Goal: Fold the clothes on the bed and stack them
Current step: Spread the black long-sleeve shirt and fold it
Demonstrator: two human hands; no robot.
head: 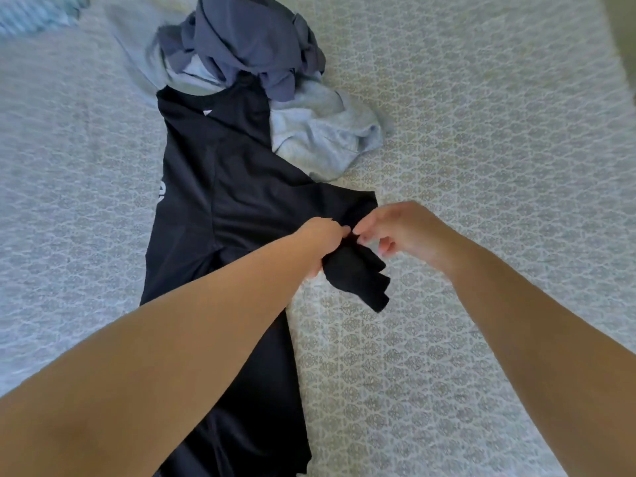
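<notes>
The black shirt lies lengthwise on the bed, its lower end cut off by the frame and partly hidden under the left forearm. The left hand grips a bunched sleeve at the shirt's right edge. The right hand seems to pinch the same fabric, though blur makes this hard to judge. Beyond the collar, touching it, a dark blue garment sits heaped on a light grey one.
</notes>
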